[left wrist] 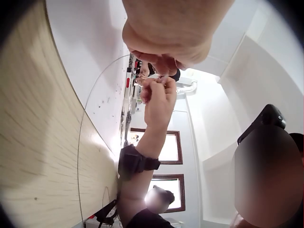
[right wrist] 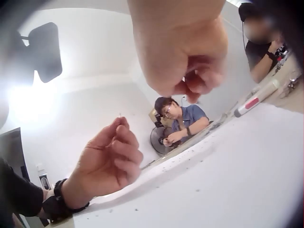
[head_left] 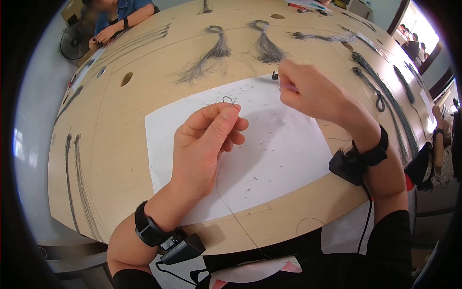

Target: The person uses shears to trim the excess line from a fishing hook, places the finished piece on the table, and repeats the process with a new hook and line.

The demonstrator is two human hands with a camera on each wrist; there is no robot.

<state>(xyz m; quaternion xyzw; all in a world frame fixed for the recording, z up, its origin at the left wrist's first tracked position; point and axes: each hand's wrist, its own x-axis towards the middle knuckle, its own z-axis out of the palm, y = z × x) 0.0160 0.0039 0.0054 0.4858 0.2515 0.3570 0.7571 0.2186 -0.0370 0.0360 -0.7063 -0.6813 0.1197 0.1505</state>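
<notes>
My left hand [head_left: 199, 144] pinches a thin dark wire between thumb and index fingertip. A small wire loop [head_left: 227, 100] stands up above the pinch, and the wire's long tail [head_left: 236, 219] runs down over the paper toward my lap. In the left wrist view this wire [left wrist: 80, 142] bows across the table edge. My right hand [head_left: 310, 91], blurred, is raised over the paper's far right corner, apart from the left. Its fingers are curled in the right wrist view, where the hand [right wrist: 183, 57] shows no held thing among them.
White paper [head_left: 288, 159] with dark specks lies under both hands. Wire bundles [head_left: 267, 48] lie beyond it, others [head_left: 77, 178] at left and more strands [head_left: 385, 101] at right. A red-banded marker [right wrist: 259, 97] rests near the paper's edge. A person [head_left: 120, 21] sits across the table.
</notes>
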